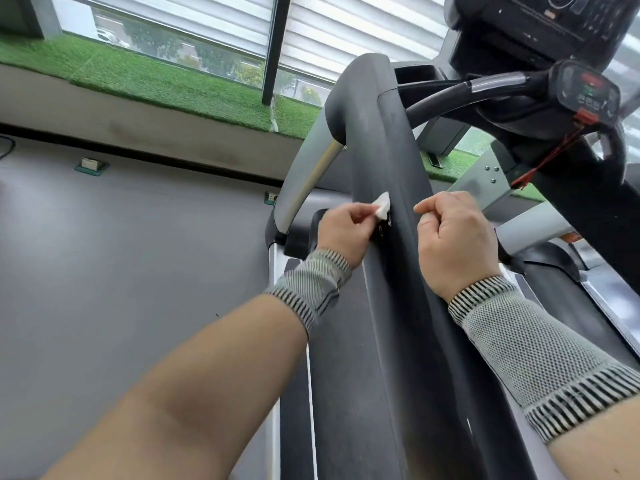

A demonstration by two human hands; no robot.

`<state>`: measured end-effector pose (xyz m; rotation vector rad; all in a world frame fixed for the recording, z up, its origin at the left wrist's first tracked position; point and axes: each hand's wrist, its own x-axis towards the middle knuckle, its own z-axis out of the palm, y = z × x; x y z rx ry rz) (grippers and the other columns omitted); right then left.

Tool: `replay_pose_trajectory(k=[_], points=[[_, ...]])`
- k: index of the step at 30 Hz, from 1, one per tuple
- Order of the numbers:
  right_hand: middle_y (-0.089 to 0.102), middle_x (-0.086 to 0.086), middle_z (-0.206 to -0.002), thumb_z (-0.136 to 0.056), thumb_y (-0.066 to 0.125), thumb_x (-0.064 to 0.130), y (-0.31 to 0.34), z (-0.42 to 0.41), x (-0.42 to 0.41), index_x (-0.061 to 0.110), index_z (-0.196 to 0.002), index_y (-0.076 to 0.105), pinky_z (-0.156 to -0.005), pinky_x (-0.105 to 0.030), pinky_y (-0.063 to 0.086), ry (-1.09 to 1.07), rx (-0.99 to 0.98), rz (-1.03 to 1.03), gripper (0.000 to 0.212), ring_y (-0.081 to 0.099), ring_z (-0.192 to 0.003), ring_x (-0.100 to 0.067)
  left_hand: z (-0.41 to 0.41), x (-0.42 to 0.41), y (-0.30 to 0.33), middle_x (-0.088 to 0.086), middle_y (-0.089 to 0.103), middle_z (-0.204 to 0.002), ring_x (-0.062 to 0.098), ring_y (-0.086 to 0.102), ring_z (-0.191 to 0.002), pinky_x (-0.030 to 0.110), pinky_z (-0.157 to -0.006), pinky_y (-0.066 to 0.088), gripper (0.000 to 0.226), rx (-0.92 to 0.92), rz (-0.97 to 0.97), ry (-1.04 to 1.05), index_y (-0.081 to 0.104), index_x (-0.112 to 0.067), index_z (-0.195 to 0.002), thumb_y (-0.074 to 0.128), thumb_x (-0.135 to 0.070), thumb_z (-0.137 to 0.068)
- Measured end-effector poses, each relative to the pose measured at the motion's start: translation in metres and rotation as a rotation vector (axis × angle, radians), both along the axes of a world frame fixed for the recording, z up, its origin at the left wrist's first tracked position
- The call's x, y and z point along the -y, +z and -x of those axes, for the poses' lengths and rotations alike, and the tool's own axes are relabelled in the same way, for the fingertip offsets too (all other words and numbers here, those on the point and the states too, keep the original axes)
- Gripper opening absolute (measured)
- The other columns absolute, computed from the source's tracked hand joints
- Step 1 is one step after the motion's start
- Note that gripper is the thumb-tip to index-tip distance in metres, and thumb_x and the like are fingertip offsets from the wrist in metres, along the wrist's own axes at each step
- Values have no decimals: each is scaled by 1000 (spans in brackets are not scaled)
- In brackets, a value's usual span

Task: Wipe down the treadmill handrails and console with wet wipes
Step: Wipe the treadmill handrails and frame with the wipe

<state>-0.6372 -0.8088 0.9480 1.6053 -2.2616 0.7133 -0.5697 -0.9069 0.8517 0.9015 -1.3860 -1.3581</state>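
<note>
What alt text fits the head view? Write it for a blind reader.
A person's left hand pinches a small white wipe against a dark treadmill handrail; the right hand, fingers curled, rests on the rail's other side, console above.

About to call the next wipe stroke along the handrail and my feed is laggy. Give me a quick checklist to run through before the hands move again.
1. Wipe in hand: ok. The left hand pinches a small white wipe between its fingertips.
2. Wipe on the surface: ok. It touches the dark handrail at its left edge.
3. Wipe coverage: not ok. It is bunched into a small wad, so a stroke would likely cover little.
4. Right hand: ok. Curled over the handrail's right side, holding nothing visible.
5. Wipe still wet: cannot tell.
6. Console wiped: cannot tell. Only its lower part shows at the top right.
</note>
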Motion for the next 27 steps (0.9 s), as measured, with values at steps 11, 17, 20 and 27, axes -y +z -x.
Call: replay_pose_trajectory(k=[11,17,20,27], points=[[46,7,-97,-92,46,9,0,-1,-1,11,-96,64,-67,-13,23,-9,32,15,18,43,-84,-10,-24,-61,-21,-11,61,-88,1,62,-80,21,-76,55,14,-7,179,11,75,-7,-97,66,-5,-86],[47,5,-96,-90,47,8,1,0,0,10,-95,65,-69,-12,23,-5,15,14,18,43,-85,-10,0,-18,7,-8,58,-89,9,58,-79,25,-82,50,18,58,217,69,74,-6,-103,61,-7,-90],[50,3,-97,-90,47,8,0,0,-2,10,-95,65,-71,-12,24,-3,15,5,18,49,-88,-15,-5,-25,2,-9,58,-86,9,58,-78,26,-80,51,17,67,221,60,74,-6,-101,62,-5,-89],[52,1,-100,-91,47,9,1,-1,0,10,-97,65,-71,-13,25,-4,21,2,19,45,-86,-12,-3,-17,10,-10,59,-89,8,59,-83,17,-84,47,18,92,187,67,74,-8,-103,61,-8,-90]])
